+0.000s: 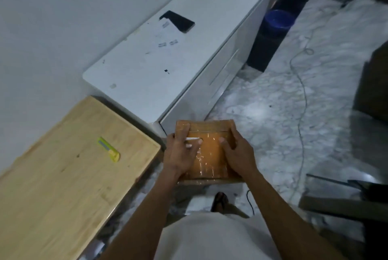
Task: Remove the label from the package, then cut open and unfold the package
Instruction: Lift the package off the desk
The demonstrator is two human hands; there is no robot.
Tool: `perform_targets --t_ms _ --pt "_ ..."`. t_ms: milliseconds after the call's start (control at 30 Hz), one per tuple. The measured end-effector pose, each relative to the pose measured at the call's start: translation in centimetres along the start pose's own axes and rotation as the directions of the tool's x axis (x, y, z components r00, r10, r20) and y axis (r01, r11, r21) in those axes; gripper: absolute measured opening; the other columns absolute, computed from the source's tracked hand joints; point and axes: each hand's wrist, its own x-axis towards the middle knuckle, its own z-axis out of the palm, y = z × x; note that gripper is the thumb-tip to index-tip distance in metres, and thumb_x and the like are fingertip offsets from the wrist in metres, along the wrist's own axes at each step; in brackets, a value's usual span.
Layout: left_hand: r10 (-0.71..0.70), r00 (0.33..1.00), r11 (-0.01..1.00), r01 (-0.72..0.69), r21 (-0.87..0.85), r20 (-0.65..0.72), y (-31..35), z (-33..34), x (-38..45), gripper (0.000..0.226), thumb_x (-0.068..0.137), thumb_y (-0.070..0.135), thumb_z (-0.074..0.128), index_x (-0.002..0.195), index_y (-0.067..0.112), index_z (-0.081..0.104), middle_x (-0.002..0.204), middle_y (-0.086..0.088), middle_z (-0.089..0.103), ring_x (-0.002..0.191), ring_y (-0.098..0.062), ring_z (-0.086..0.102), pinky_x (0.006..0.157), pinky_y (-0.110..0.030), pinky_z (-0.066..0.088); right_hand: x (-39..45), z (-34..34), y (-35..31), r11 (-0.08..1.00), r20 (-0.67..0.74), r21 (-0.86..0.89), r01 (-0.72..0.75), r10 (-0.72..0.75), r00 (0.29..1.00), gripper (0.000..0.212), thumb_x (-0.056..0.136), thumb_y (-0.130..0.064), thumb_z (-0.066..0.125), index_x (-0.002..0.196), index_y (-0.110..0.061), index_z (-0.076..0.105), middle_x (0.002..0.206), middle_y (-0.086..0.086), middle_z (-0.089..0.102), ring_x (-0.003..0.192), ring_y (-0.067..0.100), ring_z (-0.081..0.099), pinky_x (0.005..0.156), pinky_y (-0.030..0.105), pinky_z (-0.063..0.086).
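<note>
Much of the cardboard package [210,154] was covered by my own hands, and its near edge and underside were out of sight, so I could not tell how its lower flaps lay. The glossy tape over its top blurred into glare, and a small white scrap [192,138] under my left fingers was too indistinct to say whether it was the label or only a strip of it. I held the package in the air in front of my waist, above the marble floor [273,112], just off the wooden table's [73,165] corner, at about three o'clock from it. My left hand [180,154] lay flat over the package's left half, fingers spread toward twelve o'clock and pressed down on the top face, clamping that side. My right hand [237,152] gripped the right edge, thumb on top and pointing toward ten o'clock, the other fingers wrapped around the side and hidden. The yellow-green utility knife [109,149] lay on the table, well apart from both hands, at about nine o'clock from the package. A dark phone [178,20] rested on the white cabinet [168,60] beyond.
</note>
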Motion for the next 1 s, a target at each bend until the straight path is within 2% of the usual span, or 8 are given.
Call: perform_targets --t_ms 67,133,233,367,433,633,867,1000 --pt "-0.003 0.999 1.0 0.001 0.028 0.049 1.3 2.9 -0.4 0.061 0.091 0.059 0.058 0.145 0.045 0.035 0.149 -0.011 0.034 0.117 -0.026 0.056 0.108 -0.046 0.044 0.4 -2.0 2.3 0.999 -0.038 -0.017 -0.039 0.038 0.999 0.066 0.094 -0.052 0.05 0.153 -0.04 0.021 0.146 0.008 0.049 0.129 0.028 0.049 0.102 0.036 0.041" --pt "0.013 0.999 1.0 -0.014 0.019 0.042 2.2 4.9 -1.1 0.06 0.091 0.056 0.059 0.145 0.04 0.04 0.146 -0.013 0.039 0.107 -0.019 0.054 0.103 -0.037 0.044 0.4 -3.0 4.2 0.997 -0.055 -0.045 -0.065 0.063 0.997 0.066 0.093 -0.059 0.043 0.152 -0.044 0.019 0.136 0.01 0.054 0.122 0.029 0.053 0.1 0.041 0.044" --pt "0.022 0.999 0.996 -0.026 0.081 0.05 3.0 6.7 -0.7 0.056 0.092 0.055 0.059 0.143 0.037 0.044 0.142 -0.01 0.045 0.11 -0.02 0.054 0.099 -0.033 0.041 0.4 -3.3 5.9 0.986 -0.056 -0.119 -0.12 0.114 0.992 0.064 0.093 -0.062 0.032 0.151 -0.048 0.008 0.126 0.013 0.053 0.111 0.032 0.056 0.094 0.05 0.048" --pt "-0.014 0.978 0.971 -0.037 0.238 0.21 1.9 8.8 0.4 0.051 0.1 0.05 0.042 0.149 0.044 0.028 0.149 -0.011 0.039 0.126 -0.029 0.05 0.105 -0.051 0.044 0.7 -2.9 7.3 0.956 -0.013 -0.204 -0.211 0.213 0.977 0.057 0.1 -0.054 0.027 0.152 -0.04 0.006 0.133 0.015 0.043 0.107 0.038 0.056 0.091 0.049 0.047" --pt "-0.046 0.969 0.957 -0.026 0.289 0.241 1.1 9.4 1.0 0.048 0.101 0.051 0.037 0.148 0.046 0.027 0.147 -0.013 0.039 0.126 -0.033 0.05 0.105 -0.051 0.044 1.1 -2.3 7.8 0.947 0.007 -0.215 -0.24 0.248 0.969 0.057 0.1 -0.053 0.025 0.152 -0.039 0.004 0.135 0.014 0.042 0.108 0.038 0.056 0.091 0.049 0.047" --pt "-0.145 0.958 0.961 0.076 0.268 0.248 0.1 11.2 3.7 0.052 0.088 0.068 0.031 0.137 0.051 0.034 0.137 -0.013 0.05 0.114 -0.036 0.058 0.096 -0.053 0.05 3.5 -1.4 8.9 0.912 0.074 -0.239 -0.332 0.359 0.931 0.06 0.1 -0.053 0.028 0.153 -0.039 0.005 0.132 0.013 0.041 0.106 0.036 0.055 0.087 0.043 0.044" --pt "-0.293 0.902 0.947 0.227 0.228 0.318 -2.9 13.9 10.4 0.059 0.097 0.043 0.053 0.152 0.037 0.032 0.153 -0.016 0.037 0.129 -0.035 0.048 0.106 -0.043 0.042 10.2 1.0 11.4 0.888 0.142 -0.285 -0.361 0.412 0.9 0.061 0.1 -0.046 0.036 0.154 -0.035 0.011 0.127 0.019 0.046 0.104 0.035 0.054 0.084 0.04 0.044" --pt "-0.327 0.878 0.936 0.251 0.245 0.349 -5.6 16.0 14.7 0.066 0.086 0.061 0.041 0.149 0.043 0.03 0.149 -0.016 0.045 0.127 -0.036 0.053 0.105 -0.051 0.046 14.4 3.0 13.0 0.886 0.157 -0.287 -0.363 0.418 0.895 0.062 0.099 -0.045 0.04 0.154 -0.033 0.013 0.125 0.019 0.045 0.105 0.039 0.054 0.089 0.045 0.045"
